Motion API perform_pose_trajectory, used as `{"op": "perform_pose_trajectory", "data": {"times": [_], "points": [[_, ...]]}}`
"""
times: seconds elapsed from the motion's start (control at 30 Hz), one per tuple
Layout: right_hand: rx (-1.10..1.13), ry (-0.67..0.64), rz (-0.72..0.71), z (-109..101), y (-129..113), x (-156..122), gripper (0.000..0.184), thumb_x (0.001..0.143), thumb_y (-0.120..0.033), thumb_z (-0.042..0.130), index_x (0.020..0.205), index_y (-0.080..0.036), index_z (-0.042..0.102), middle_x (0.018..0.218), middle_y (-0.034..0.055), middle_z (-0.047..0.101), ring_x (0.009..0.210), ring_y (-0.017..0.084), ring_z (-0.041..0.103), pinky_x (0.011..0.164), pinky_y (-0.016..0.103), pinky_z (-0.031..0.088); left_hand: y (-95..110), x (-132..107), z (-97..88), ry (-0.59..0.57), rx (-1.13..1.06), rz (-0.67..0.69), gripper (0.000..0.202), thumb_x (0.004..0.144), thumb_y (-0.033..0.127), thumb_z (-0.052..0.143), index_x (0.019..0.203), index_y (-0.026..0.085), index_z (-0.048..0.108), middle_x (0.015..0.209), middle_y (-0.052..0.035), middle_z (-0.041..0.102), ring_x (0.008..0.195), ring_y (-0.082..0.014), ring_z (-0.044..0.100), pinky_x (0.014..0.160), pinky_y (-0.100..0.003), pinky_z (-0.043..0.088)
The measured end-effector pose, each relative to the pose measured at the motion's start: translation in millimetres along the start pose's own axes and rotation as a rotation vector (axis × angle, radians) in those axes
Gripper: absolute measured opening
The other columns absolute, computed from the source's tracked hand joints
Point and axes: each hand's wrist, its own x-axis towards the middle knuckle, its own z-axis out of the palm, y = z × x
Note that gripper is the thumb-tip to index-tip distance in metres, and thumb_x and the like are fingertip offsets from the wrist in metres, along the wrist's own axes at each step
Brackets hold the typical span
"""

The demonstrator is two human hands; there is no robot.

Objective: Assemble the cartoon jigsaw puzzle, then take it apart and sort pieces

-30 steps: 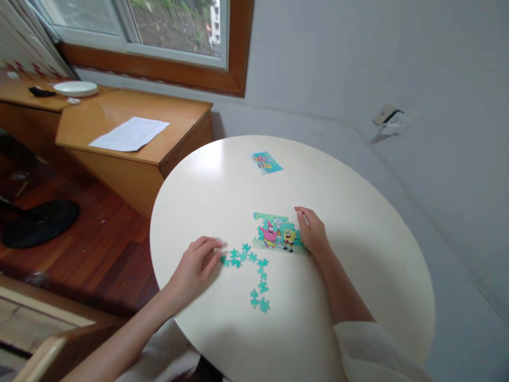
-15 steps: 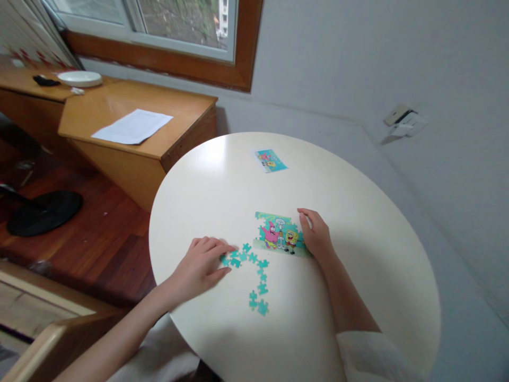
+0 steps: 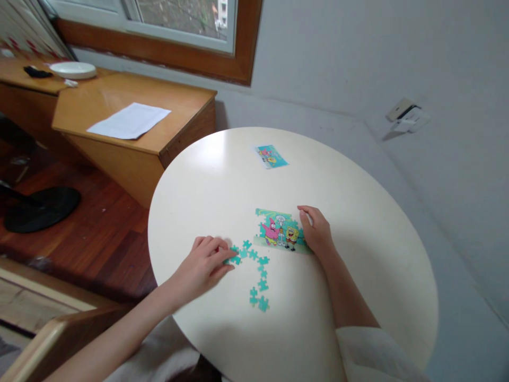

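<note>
A partly assembled cartoon jigsaw puzzle (image 3: 274, 233) lies flat on the round white table (image 3: 207, 196), with gaps along its top and left. My right hand (image 3: 317, 231) rests on its side at the puzzle's right edge, touching it. The thumb and forefinger there are a little apart, with nothing seen between them; the lower fingers are hidden. Left of the puzzle, my left hand (image 3: 207, 262) has thumb and forefinger bent together around a teal puzzle piece (image 3: 227, 261), mostly covered by the fingers. Several loose teal pieces (image 3: 262, 285) curve from there toward the table's front.
A small picture card (image 3: 271, 156) with the same cartoon figures lies farther back on the table. On a wooden desk (image 3: 191, 101) at the left are a white paper sheet (image 3: 129, 121) and a round white object (image 3: 73, 70). A wall stands close behind and right.
My left thumb and forefinger have drawn closer together over the piece at the left end of the loose ones. My right hand stays by the puzzle. The view has shifted slightly.
</note>
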Motion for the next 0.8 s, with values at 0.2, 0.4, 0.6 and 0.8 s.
{"op": "perform_pose_trajectory", "data": {"times": [0.2,0.4,0.6,0.8], "points": [[0.005,-0.003,-0.005,-0.3,0.1,0.7,0.027,0.085,-0.033,0.04,0.09,-0.02,0.062,0.095,0.01,0.067,0.093,0.022,0.061,0.088,0.043,0.048,1.3,-0.5,1.1,0.017,0.032,0.03,0.016,0.086,0.026,0.056,0.097,0.025,0.067,0.093,-0.0043,0.06,0.086,-0.0177,0.052,0.079,-0.034,0.034],[0.0,0.001,-0.011,0.2,0.6,0.5,0.027,0.085,-0.033,0.039,0.09,-0.019,0.062,0.095,0.0103,0.067,0.093,0.023,0.061,0.088,0.042,0.048,1.2,-1.0,1.4,0.019,0.044,0.026,0.016,0.085,0.027,0.058,0.099,0.023,0.065,0.094,-0.0047,0.059,0.088,-0.0187,0.052,0.081,-0.035,0.034],[-0.003,0.008,-0.028,1.0,1.2,0.3,0.027,0.085,-0.032,0.039,0.089,-0.019,0.062,0.094,0.0101,0.067,0.093,0.023,0.061,0.088,0.043,0.047,-1.1,-2.2,4.5,-0.005,0.04,0.005,0.014,0.086,0.026,0.054,0.097,0.024,0.064,0.095,-0.0043,0.06,0.09,-0.0186,0.051,0.081,-0.035,0.033],[0.013,0.007,0.005,0.5,1.2,0.2,0.028,0.085,-0.033,0.039,0.09,-0.02,0.063,0.096,0.0099,0.067,0.094,0.023,0.061,0.088,0.043,0.047,-0.1,-1.4,1.9,-0.038,0.004,0.012,0.012,0.088,0.022,0.05,0.094,0.022,0.061,0.098,-0.0047,0.06,0.091,-0.0189,0.051,0.081,-0.035,0.033]]}}
